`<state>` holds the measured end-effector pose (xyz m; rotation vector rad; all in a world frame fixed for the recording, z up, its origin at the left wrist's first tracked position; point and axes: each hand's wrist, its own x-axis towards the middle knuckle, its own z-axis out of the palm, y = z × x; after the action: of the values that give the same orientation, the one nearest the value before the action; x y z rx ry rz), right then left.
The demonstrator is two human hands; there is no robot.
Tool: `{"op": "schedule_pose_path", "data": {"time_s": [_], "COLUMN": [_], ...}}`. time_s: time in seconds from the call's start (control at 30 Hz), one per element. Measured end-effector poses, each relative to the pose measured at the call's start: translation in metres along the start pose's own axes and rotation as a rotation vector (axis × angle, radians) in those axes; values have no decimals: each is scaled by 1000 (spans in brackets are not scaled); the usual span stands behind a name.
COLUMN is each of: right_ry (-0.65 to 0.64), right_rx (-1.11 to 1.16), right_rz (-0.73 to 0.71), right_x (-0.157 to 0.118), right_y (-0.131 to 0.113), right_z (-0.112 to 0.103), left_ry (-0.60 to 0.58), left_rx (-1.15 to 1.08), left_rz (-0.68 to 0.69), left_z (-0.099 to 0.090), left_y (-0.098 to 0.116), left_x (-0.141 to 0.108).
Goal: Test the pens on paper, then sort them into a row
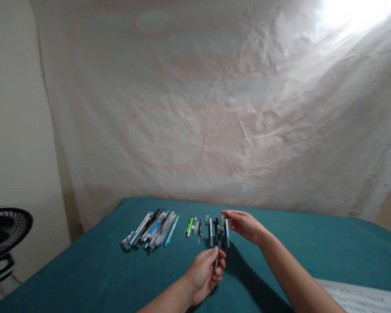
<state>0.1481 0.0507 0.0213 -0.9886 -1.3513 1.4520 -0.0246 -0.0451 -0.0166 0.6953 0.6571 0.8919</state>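
A slim dark pen (220, 240), held in the left hand (204, 270), slants upward, to the right of and nearer than the bright green pen (189, 227). The green pen lies lengthwise in a loose row. To its right lie a white pen (210, 234), then a pale pen (227, 237) beside the right hand (244, 224). Left of the green pen, apart from it, a pile of pens (154, 229) overlaps in clear, black and blue, a turquoise pen (171, 231) along its edge.

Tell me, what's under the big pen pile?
The green cloth shows all around the pen pile. Whatever lies directly beneath is covered, so I can't see that part.
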Motion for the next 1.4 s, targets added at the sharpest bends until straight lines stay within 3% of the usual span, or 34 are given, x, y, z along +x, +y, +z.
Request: {"op": "schedule_pose_path", "data": {"time_s": [0.3, 0.43, 0.87, 1.4], "right_ry": [368, 450, 467, 412], "right_rx": [-502, -750, -1155, -1144], "right_rz": [-107, -188, -245, -265], "right_x": [21, 23, 24, 25], "right_y": [52, 67, 74, 70], "right_z": [-27, -32, -26, -23], "left_ry": [24, 36, 38, 16], "left_rx": [22, 35, 41, 32], "left_rz": [-14, -17, -28, -17], "left_z": [2, 0, 2, 2], "left_y": [0, -1, -1, -2], "left_x": [0, 1, 1, 1]}}
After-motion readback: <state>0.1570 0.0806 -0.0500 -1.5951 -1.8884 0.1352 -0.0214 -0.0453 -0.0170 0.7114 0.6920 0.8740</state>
